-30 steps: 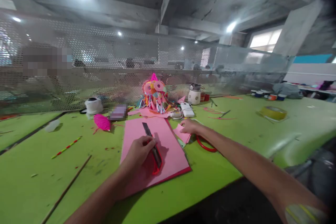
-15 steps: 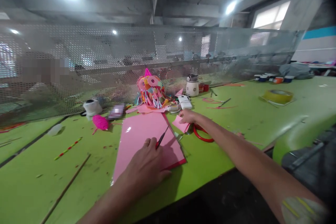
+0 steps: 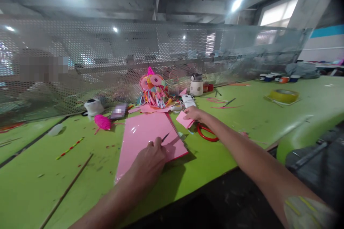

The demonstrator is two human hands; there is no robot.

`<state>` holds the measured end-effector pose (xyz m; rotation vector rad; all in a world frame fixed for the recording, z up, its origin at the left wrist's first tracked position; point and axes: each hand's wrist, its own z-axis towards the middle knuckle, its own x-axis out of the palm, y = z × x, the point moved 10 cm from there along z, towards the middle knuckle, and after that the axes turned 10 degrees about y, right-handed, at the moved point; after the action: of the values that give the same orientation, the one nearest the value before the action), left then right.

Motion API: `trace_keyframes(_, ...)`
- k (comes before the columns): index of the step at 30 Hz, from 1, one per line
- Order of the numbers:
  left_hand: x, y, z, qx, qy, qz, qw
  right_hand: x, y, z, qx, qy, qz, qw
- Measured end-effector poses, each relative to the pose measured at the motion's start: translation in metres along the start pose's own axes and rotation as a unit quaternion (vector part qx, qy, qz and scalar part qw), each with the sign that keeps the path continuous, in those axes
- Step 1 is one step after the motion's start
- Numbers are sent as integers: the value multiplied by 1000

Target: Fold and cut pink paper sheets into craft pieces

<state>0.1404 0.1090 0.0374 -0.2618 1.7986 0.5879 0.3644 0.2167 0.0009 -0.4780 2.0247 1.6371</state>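
Note:
My left hand (image 3: pixel 150 155) is closed on a slim, dark pointed tool (image 3: pixel 166 137), its grip hidden by my fingers. The hand rests over a large pink sheet (image 3: pixel 143 128) in a glossy clear sleeve, with a redder layer showing along the right edge. To the right, my right hand (image 3: pixel 192 113) pinches a small stack of pink paper pieces (image 3: pixel 184 119) just above the table. Below that hand lies a red looped handle (image 3: pixel 205 137), partly covered by my forearm.
A fringed paper mask (image 3: pixel 153 86) stands behind the sheet, near a mesh screen (image 3: pixel 107 50). Pink yarn (image 3: pixel 102 122) and a thin stick (image 3: pixel 68 189) lie left. A white jar (image 3: pixel 196 87) and yellow tape roll (image 3: pixel 283 95) are on the right.
Less of the dark tool shows beyond my left fingers, and it points lower and more to the right. My right hand still holds the pink pieces, slightly higher in view.

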Motion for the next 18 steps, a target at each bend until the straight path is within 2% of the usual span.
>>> trace_keyframes(3, -1, 13, -4, -20, -20, -16, 999, -8, -2, -8, 7, -9, 14, 1000)
trace_keyframes(5, -5, 31, -9, -53, -40, -42, 997, -8, -2, -12, 13, -12, 11, 1000)
trace_keyframes(11, -12, 81, -17, -113, -64, -137, 982, 7, 5, -16, 44, -7, -61, 997)
trace_keyframes(14, -13, 94, -19, -113, -81, -173, 975, 20, 12, -14, 72, 19, -115, 991)
trace_keyframes(18, -13, 97, -20, -104, -85, -195, 972, 33, 25, -7, 98, 43, -170, 980)
